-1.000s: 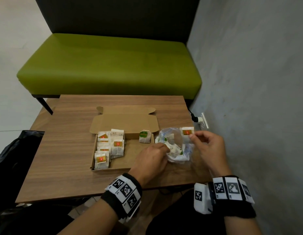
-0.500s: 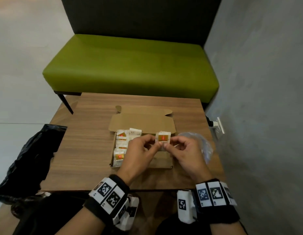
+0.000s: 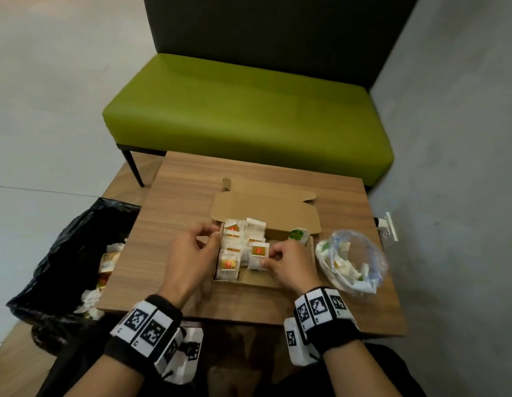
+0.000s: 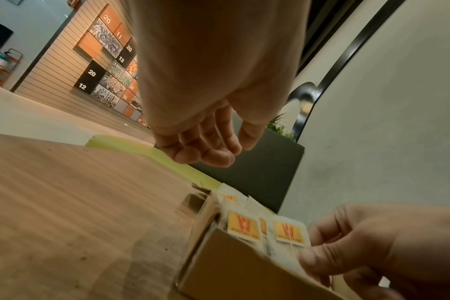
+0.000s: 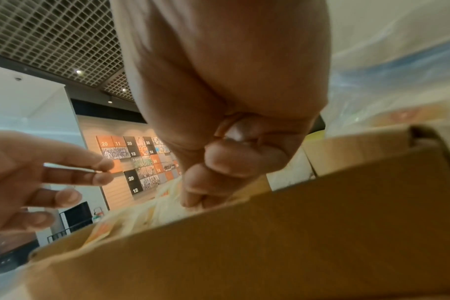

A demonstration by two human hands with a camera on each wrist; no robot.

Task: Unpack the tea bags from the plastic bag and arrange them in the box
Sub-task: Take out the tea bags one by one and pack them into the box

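Head view showed my right hand [image 3: 289, 265] pinching an orange-labelled tea bag [image 3: 259, 256] inside the cardboard box [image 3: 280, 279]; my left hand [image 3: 191, 253] hovered beside its left wall, fingers loosely curled, empty.

— What's behind the table [image 3: 174, 202]?
— A green bench [image 3: 243, 110] with a dark backrest [image 3: 263, 32], set against a grey wall [image 3: 461, 138].
— And to the left?
— A black rubbish bag [image 3: 68, 247], open, with crumpled paper inside.
— Anything on the wall?
— A white socket [image 3: 388, 230] with a plug in it, near the table's right edge.
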